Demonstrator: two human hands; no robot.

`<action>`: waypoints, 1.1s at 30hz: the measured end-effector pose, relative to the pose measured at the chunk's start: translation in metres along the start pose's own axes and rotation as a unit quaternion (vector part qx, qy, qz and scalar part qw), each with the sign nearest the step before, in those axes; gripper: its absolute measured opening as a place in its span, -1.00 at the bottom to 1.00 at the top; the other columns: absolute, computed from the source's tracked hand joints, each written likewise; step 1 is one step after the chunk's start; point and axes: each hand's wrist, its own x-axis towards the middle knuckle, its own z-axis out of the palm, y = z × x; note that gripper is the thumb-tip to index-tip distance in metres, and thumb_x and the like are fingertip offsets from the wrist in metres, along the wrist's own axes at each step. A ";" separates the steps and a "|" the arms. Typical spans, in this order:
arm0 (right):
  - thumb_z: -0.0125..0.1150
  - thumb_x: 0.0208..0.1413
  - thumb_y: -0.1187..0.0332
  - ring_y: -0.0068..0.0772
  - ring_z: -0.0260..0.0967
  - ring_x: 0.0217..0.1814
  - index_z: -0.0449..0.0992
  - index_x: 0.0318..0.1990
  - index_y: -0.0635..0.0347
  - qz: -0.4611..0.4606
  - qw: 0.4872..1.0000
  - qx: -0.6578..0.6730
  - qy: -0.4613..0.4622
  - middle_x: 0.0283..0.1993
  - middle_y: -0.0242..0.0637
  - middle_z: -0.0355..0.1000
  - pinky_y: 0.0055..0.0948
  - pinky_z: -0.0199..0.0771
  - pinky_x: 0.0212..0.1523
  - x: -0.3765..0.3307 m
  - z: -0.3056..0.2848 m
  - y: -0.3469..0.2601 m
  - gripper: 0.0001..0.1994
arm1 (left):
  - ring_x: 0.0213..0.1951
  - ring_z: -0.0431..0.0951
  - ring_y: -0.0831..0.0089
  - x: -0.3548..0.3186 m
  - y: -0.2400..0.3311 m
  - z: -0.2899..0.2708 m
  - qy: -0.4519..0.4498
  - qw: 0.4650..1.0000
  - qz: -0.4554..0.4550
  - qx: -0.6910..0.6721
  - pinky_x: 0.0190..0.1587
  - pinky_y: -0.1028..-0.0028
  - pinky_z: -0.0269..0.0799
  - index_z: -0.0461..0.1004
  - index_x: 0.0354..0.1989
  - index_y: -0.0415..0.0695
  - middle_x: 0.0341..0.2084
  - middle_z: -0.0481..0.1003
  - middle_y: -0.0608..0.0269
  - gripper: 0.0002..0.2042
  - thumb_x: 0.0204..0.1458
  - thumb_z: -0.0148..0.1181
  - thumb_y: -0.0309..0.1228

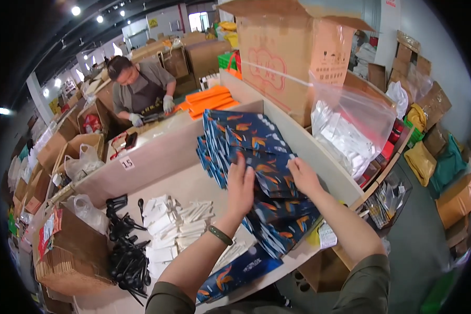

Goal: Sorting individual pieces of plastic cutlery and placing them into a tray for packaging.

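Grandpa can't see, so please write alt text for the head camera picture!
A person's left hand and right hand touch dark blue patterned packets on a worktable. White strips and black spoons lie to their left; beyond is a gloved co-worker.

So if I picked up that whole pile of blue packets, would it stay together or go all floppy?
The blue packets would probably slide apart, because they overlap unevenly and no band shows around them. Each one is likely light and a bit bendy, since they look thin and flat. They probably wouldn't roll, having no rounded sides.
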 end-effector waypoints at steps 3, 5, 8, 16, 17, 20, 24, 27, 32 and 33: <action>-0.03 0.36 0.08 0.20 0.42 0.00 0.48 -0.15 0.25 0.046 0.998 -0.022 -0.038 -0.14 0.09 0.49 -0.11 0.42 0.00 0.005 -0.004 0.006 -0.63 | 0.27 0.32 0.08 -0.009 0.018 -0.010 -0.178 0.982 -0.030 0.063 0.44 0.10 0.00 0.43 0.17 -0.32 0.05 0.49 -0.07 -0.60 0.34 -0.08 -0.29; -0.03 0.36 0.08 0.18 0.44 0.01 0.48 -0.13 0.27 0.007 1.000 -0.001 0.004 -0.12 0.10 0.50 -0.13 0.43 0.01 0.010 -0.003 0.014 -0.62 | 0.23 0.34 -0.01 -0.014 0.015 -0.016 -0.106 0.993 0.053 -0.024 0.41 0.14 0.05 0.39 0.19 -0.33 0.09 0.44 -0.12 -0.60 0.32 -0.03 -0.28; 0.05 0.35 0.17 -0.06 0.47 -0.08 0.51 -0.06 0.26 -0.048 0.998 0.009 0.034 -0.18 -0.07 0.51 -0.26 0.40 0.01 -0.010 -0.018 -0.038 -0.69 | 0.24 0.33 -0.07 -0.040 0.023 -0.066 -0.017 0.999 0.025 -0.017 0.36 0.20 0.13 0.29 0.27 -0.28 0.21 0.31 -0.17 -0.55 0.27 0.07 -0.33; 0.04 0.20 0.54 -0.04 0.44 0.07 0.51 -0.06 0.32 -0.270 0.963 -0.016 0.018 0.00 -0.05 0.48 -0.19 0.41 0.12 -0.159 -0.038 -0.123 -0.80 | 0.32 0.24 -0.09 -0.277 0.021 -0.279 -0.084 0.939 -0.152 0.296 0.37 0.15 0.12 0.26 0.30 -0.25 0.26 0.27 -0.16 -0.48 0.13 0.13 -0.49; 0.06 0.20 0.52 -0.06 0.47 0.01 0.53 -0.11 0.30 -0.290 0.957 0.001 0.034 -0.06 -0.08 0.50 -0.19 0.45 0.06 -0.173 -0.026 -0.131 -0.83 | 0.32 0.24 -0.10 -0.305 0.024 -0.288 -0.086 0.921 -0.176 0.336 0.37 0.14 0.12 0.27 0.29 -0.26 0.26 0.27 -0.17 -0.49 0.12 0.13 -0.49; 0.17 0.17 0.44 -0.02 0.51 -0.15 0.53 -0.24 0.32 -0.212 0.969 0.039 -0.118 -0.23 -0.11 0.52 -0.28 0.51 -0.13 -0.185 0.046 -0.181 -0.88 | 0.32 0.22 -0.12 -0.363 0.028 -0.298 -0.044 0.918 -0.268 0.289 0.37 0.10 0.12 0.29 0.27 -0.26 0.25 0.27 -0.15 -0.49 0.11 0.15 -0.49; 0.18 0.14 0.23 0.13 0.50 -0.09 0.55 -0.26 0.31 -0.085 0.952 -0.216 -0.200 -0.20 0.06 0.53 -0.05 0.50 -0.08 -0.141 0.191 -0.112 -0.73 | 0.32 0.21 -0.14 -0.363 0.016 -0.295 -0.093 0.933 -0.210 0.279 0.37 0.09 0.13 0.31 0.25 -0.23 0.25 0.26 -0.11 -0.47 0.05 0.22 -0.48; 0.13 0.14 0.17 0.16 0.50 -0.09 0.56 -0.24 0.28 -0.077 0.945 -0.242 -0.208 -0.19 0.09 0.53 0.02 0.48 -0.05 -0.136 0.222 -0.083 -0.69 | 0.30 0.25 -0.15 -0.367 0.025 -0.317 -0.069 0.933 -0.188 0.299 0.34 0.10 0.18 0.34 0.22 -0.21 0.25 0.26 -0.12 -0.49 0.06 0.25 -0.46; 0.11 0.19 0.21 0.13 0.52 -0.17 0.55 -0.27 0.28 -0.116 0.938 -0.274 -0.179 -0.27 0.05 0.54 -0.03 0.49 -0.15 -0.134 0.200 -0.092 -0.73 | 0.14 0.42 -0.06 -0.390 0.015 -0.376 0.078 0.905 -0.247 0.338 0.20 0.17 0.36 0.49 0.03 -0.16 0.11 0.41 -0.04 -0.65 0.02 0.24 -0.52; 0.11 0.19 0.26 0.10 0.52 -0.20 0.54 -0.30 0.27 -0.117 0.966 -0.200 -0.117 -0.28 0.02 0.54 -0.06 0.49 -0.19 -0.136 0.197 -0.105 -0.76 | 0.10 0.45 -0.04 -0.393 0.008 -0.385 0.091 0.900 -0.255 0.340 0.17 0.18 0.39 0.52 -0.01 -0.16 0.06 0.45 -0.02 -0.68 0.01 0.25 -0.54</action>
